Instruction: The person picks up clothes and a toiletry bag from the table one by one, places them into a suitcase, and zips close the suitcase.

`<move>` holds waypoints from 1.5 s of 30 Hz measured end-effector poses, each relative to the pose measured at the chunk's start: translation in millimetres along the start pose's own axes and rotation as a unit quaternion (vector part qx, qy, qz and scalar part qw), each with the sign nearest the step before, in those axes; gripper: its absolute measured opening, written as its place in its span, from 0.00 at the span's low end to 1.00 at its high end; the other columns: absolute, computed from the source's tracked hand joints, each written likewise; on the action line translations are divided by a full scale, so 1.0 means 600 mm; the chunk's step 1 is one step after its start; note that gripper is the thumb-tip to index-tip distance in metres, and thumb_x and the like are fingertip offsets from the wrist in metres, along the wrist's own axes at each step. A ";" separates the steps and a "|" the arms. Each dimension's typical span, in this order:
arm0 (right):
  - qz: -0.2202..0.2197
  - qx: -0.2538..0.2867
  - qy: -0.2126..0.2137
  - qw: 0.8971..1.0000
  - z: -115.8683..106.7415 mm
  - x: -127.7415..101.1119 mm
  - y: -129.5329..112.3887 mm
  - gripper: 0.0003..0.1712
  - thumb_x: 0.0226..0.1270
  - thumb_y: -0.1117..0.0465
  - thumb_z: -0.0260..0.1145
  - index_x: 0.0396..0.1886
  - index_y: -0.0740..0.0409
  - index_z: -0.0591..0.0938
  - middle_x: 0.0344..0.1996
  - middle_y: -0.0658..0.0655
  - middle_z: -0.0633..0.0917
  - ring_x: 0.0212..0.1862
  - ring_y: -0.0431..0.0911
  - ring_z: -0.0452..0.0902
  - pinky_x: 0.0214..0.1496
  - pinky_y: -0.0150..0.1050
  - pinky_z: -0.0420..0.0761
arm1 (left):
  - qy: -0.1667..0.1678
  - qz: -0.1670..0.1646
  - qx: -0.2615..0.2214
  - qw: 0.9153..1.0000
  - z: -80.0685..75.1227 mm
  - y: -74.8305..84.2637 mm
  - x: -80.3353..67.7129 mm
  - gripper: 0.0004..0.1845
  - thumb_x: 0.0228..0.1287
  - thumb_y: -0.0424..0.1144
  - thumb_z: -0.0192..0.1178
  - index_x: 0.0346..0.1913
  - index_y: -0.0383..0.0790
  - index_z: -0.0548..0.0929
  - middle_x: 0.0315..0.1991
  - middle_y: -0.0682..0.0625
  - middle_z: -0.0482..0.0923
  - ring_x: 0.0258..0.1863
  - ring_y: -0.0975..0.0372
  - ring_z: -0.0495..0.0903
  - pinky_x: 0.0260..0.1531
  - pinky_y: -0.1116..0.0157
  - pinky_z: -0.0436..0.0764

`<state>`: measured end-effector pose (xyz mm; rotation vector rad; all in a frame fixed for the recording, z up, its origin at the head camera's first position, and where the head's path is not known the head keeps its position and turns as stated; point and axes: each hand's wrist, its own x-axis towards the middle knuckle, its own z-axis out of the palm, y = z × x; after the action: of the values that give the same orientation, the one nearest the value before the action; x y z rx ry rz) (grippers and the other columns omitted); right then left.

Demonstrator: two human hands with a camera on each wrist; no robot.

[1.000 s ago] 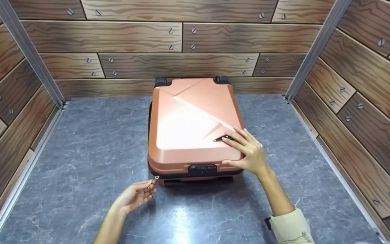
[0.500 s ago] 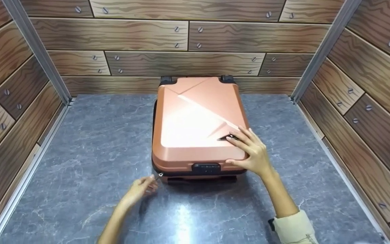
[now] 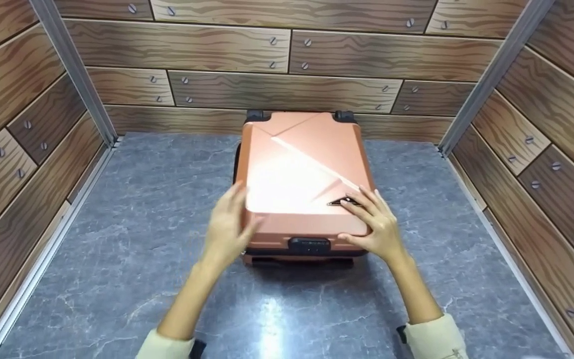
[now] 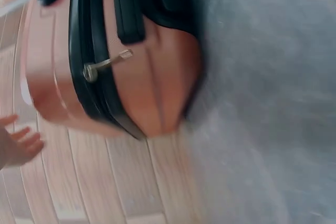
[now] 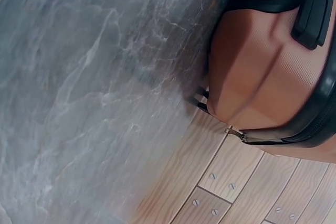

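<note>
A copper-coloured hard-shell suitcase (image 3: 302, 179) lies flat near the middle of the grey marbled counter (image 3: 132, 224), its wheels toward the wood-patterned back wall (image 3: 277, 55). The right hand (image 3: 374, 227) rests on the near right corner of the lid, fingers spread and fairly straight over the small logo badge (image 3: 344, 202), thumb down the front edge beside the black lock (image 3: 309, 245). The left hand (image 3: 227, 229) is blurred at the near left corner, fingers extended against the lid's edge, gripping nothing. In the left wrist view, a metal zipper pull (image 4: 107, 64) sticks out from the black zipper band.
</note>
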<state>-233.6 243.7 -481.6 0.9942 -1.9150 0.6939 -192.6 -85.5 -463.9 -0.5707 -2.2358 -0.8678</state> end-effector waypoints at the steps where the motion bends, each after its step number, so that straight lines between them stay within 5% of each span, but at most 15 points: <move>1: -0.001 -0.001 0.003 1.000 0.000 0.000 0.001 0.36 0.44 0.36 0.69 0.49 0.56 0.83 0.51 0.60 0.79 0.57 0.63 0.67 0.61 0.60 0.56 | -0.008 0.036 0.021 0.999 0.010 0.004 0.011 0.35 0.63 0.59 0.49 0.62 0.32 0.67 0.64 0.38 0.61 0.62 0.46 0.59 0.61 0.48 0.55; 4: -0.004 -0.006 0.013 1.000 0.003 0.001 0.004 0.36 0.44 0.35 0.69 0.47 0.55 0.83 0.50 0.59 0.80 0.56 0.62 0.68 0.61 0.60 0.57 | -0.041 0.115 0.100 0.987 0.036 0.014 0.031 0.38 0.60 0.64 0.48 0.61 0.36 0.70 0.63 0.40 0.63 0.62 0.45 0.59 0.60 0.43 0.53; 8: -0.011 -0.010 0.019 1.000 0.007 0.005 0.008 0.36 0.44 0.34 0.68 0.47 0.55 0.83 0.49 0.59 0.80 0.56 0.62 0.68 0.61 0.59 0.58 | -0.056 0.144 0.154 0.976 0.055 0.018 0.033 0.40 0.52 0.68 0.53 0.59 0.41 0.74 0.60 0.45 0.69 0.61 0.47 0.62 0.58 0.41 0.53; 18: -0.020 -0.014 -0.016 1.000 -0.004 0.005 0.028 0.37 0.47 0.33 0.64 0.49 0.55 0.82 0.52 0.60 0.78 0.57 0.61 0.67 0.61 0.59 0.59 | -0.015 0.123 0.163 0.979 0.076 0.034 0.019 0.45 0.43 0.71 0.58 0.58 0.41 0.75 0.59 0.45 0.70 0.60 0.46 0.64 0.59 0.41 0.53; 26: 0.029 0.007 0.000 1.000 -0.018 -0.011 0.077 0.23 0.68 0.45 0.53 0.49 0.54 0.82 0.52 0.60 0.78 0.58 0.62 0.66 0.61 0.51 0.61 | 0.050 0.062 0.208 0.975 0.126 0.095 0.014 0.44 0.38 0.70 0.63 0.55 0.41 0.78 0.57 0.45 0.72 0.58 0.46 0.66 0.58 0.41 0.55; 35: 0.096 0.014 0.015 0.995 -0.031 -0.025 0.118 0.25 0.70 0.45 0.49 0.51 0.56 0.81 0.55 0.59 0.76 0.60 0.56 0.65 0.62 0.49 0.61 | 0.045 0.013 0.274 0.961 0.166 0.156 0.010 0.45 0.42 0.71 0.59 0.57 0.41 0.76 0.59 0.43 0.69 0.60 0.44 0.63 0.57 0.40 0.56; 39: 0.101 0.005 0.043 0.994 -0.030 -0.025 0.110 0.24 0.70 0.47 0.50 0.50 0.58 0.82 0.53 0.60 0.77 0.59 0.57 0.67 0.61 0.50 0.61 | -0.011 0.036 0.248 0.968 0.146 0.147 0.012 0.37 0.52 0.66 0.55 0.59 0.44 0.75 0.61 0.46 0.69 0.61 0.46 0.62 0.58 0.42 0.56; 42: 0.111 -0.024 0.067 0.991 -0.028 -0.019 0.094 0.22 0.69 0.50 0.51 0.48 0.58 0.83 0.51 0.60 0.79 0.58 0.58 0.68 0.62 0.51 0.59 | -0.107 0.040 0.184 0.976 0.115 0.122 0.026 0.29 0.62 0.61 0.49 0.61 0.49 0.73 0.63 0.52 0.65 0.64 0.52 0.59 0.62 0.47 0.51; 45: 0.119 -0.060 0.079 0.988 -0.022 -0.006 0.069 0.20 0.65 0.54 0.54 0.46 0.61 0.83 0.48 0.60 0.80 0.56 0.59 0.69 0.63 0.52 0.56 | -0.195 0.024 0.110 0.974 0.088 0.082 0.049 0.27 0.66 0.60 0.43 0.64 0.53 0.69 0.66 0.55 0.59 0.67 0.57 0.52 0.65 0.53 0.41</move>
<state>-261.6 276.9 -482.2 0.6223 -1.9275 0.7607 -205.8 -9.3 -451.7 -0.7351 -2.6149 -0.5036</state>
